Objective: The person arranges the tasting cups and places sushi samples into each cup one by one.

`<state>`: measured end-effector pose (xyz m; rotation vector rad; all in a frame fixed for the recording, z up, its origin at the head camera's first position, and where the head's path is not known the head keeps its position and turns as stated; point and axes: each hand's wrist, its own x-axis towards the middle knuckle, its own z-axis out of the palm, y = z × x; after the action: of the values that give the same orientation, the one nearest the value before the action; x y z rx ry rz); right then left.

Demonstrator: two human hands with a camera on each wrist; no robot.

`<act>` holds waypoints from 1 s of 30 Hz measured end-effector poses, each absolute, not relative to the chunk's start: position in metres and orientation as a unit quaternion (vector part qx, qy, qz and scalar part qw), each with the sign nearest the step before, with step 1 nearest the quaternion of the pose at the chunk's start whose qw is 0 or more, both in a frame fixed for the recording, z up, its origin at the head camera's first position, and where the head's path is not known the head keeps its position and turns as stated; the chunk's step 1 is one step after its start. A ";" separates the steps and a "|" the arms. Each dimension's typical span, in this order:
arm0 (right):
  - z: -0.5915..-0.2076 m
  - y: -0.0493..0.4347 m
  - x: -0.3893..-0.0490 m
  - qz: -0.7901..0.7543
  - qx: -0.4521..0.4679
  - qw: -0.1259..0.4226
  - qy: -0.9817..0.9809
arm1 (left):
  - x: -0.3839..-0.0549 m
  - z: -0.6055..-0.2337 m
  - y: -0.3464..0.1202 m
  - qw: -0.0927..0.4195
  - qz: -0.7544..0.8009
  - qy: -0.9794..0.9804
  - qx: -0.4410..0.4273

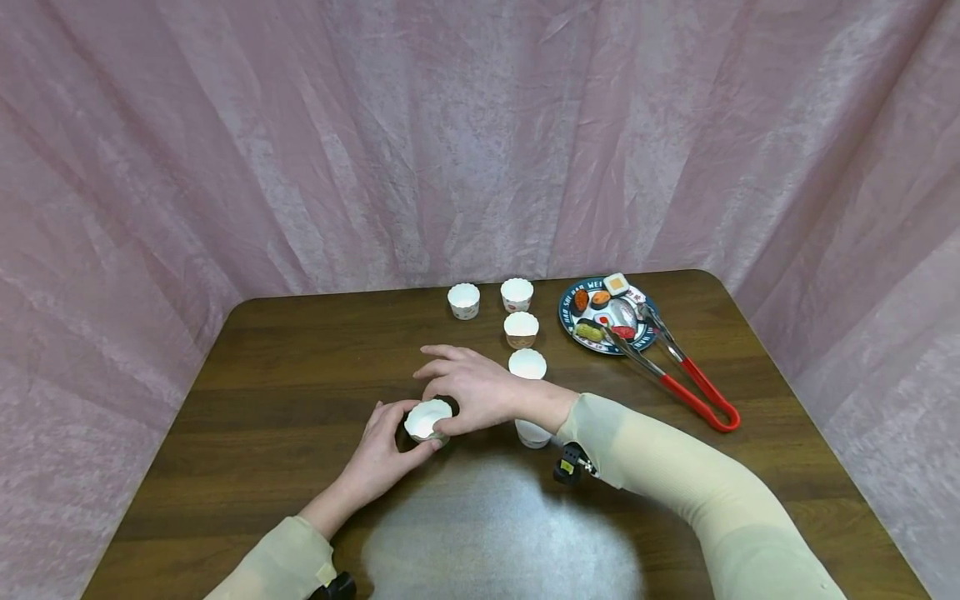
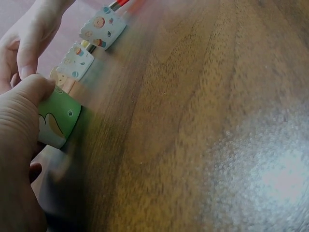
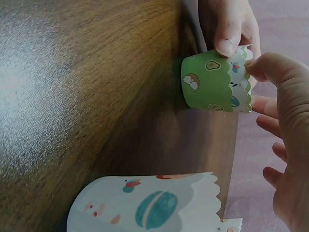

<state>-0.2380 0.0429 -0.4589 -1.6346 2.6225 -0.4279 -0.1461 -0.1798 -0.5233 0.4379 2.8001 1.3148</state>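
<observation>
My left hand (image 1: pixel 386 454) holds a green paper baking cup (image 3: pixel 207 79), printed with avocados, close to the table at the middle. A white printed paper cup (image 3: pixel 239 84) sits nested in it, its scalloped rim standing out above the green. From the other side my right hand (image 1: pixel 480 387) pinches that rim between thumb and finger, its other fingers spread loosely. In the left wrist view the green cup's lower side shows below the left thumb. Beneath the right wrist, a white cup (image 1: pixel 533 433) stands partly covered by the forearm.
Several paper cups form a column toward the back, among them a brown-sided one (image 1: pixel 521 330) and a white one (image 1: pixel 527 364). Another cup (image 1: pixel 463 302) stands back left. Red-handled tongs (image 1: pixel 708 392) lean on a patterned plate (image 1: pixel 566 310) of sushi pieces. A pink curtain (image 1: pixel 450 150) hangs behind.
</observation>
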 end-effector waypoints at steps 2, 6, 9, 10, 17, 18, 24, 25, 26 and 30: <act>-0.459 0.043 -0.238 -0.130 -0.530 0.002 0.838 | -0.146 -0.523 -0.180 0.008 0.421 0.896 0.142; -0.460 0.043 -0.238 -0.113 -0.544 -0.020 0.831 | -0.146 -0.524 -0.181 0.004 0.417 0.897 0.143; -0.461 0.043 -0.239 -0.099 -0.551 -0.035 0.828 | -0.146 -0.525 -0.181 0.003 0.415 0.899 0.143; -0.461 0.042 -0.239 -0.096 -0.553 -0.038 0.827 | -0.147 -0.525 -0.181 0.003 0.414 0.899 0.143; -0.460 0.041 -0.237 -0.101 -0.560 -0.049 0.821 | -0.146 -0.524 -0.180 0.010 0.413 0.901 0.129; -0.460 0.041 -0.236 -0.104 -0.560 -0.047 0.821 | -0.146 -0.524 -0.180 0.011 0.413 0.902 0.128; -0.463 0.042 -0.236 -0.137 -0.557 -0.025 0.819 | -0.146 -0.522 -0.179 0.016 0.418 0.900 0.124; -0.463 0.042 -0.235 -0.146 -0.557 -0.021 0.817 | -0.146 -0.522 -0.179 0.017 0.418 0.900 0.124; -0.462 0.042 -0.235 -0.156 -0.558 -0.016 0.815 | -0.146 -0.521 -0.179 0.018 0.418 0.900 0.123; -0.460 0.039 -0.230 -0.190 -0.563 -0.002 0.804 | -0.146 -0.522 -0.180 0.017 0.413 0.901 0.130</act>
<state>-0.2301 0.0393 -0.4601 -1.7713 2.5309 -0.5970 -0.1456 -0.1798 -0.5218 0.4047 2.8005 1.2829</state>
